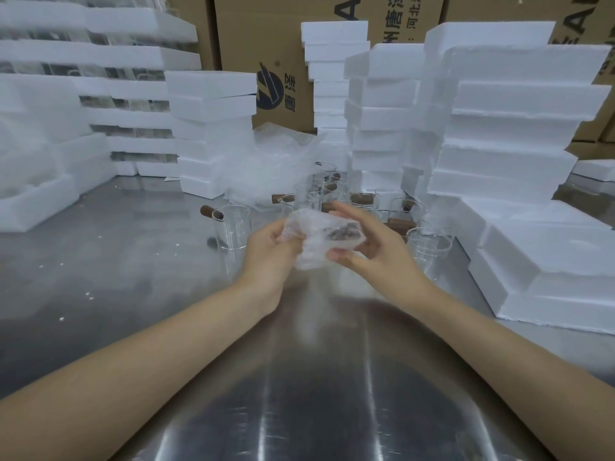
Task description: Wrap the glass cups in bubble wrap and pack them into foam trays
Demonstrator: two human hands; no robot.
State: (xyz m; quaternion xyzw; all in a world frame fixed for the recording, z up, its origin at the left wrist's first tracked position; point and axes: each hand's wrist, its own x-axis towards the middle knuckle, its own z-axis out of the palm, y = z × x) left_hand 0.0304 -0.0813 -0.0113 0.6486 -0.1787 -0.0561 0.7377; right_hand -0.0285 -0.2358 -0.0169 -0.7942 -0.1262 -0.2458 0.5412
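From the head camera, both hands meet above the steel table [139, 261], holding one bubble-wrapped cup [321, 239] clear of its surface. The left hand [269, 251] grips the bundle's left end with curled fingers; the right hand [369, 242] cups the right end, thumb below and fingers spread over the top. A dark patch shows through the wrap on the right side, probably the cup's wooden handle, though the plastic blurs it.

Just beyond the bundle stands a cluster of bare glass cups [336, 191] with brown handles. One glass cup [233, 227] sits to the bundle's left, another [427, 247] to its right. Behind the cluster lies a loose heap of bubble wrap [266, 161]. Stacks of white foam trays [512, 154] rise to the right of the bundle, more foam stacks [209, 128] to its left and behind, and cardboard boxes [276, 34] stand at the far back.
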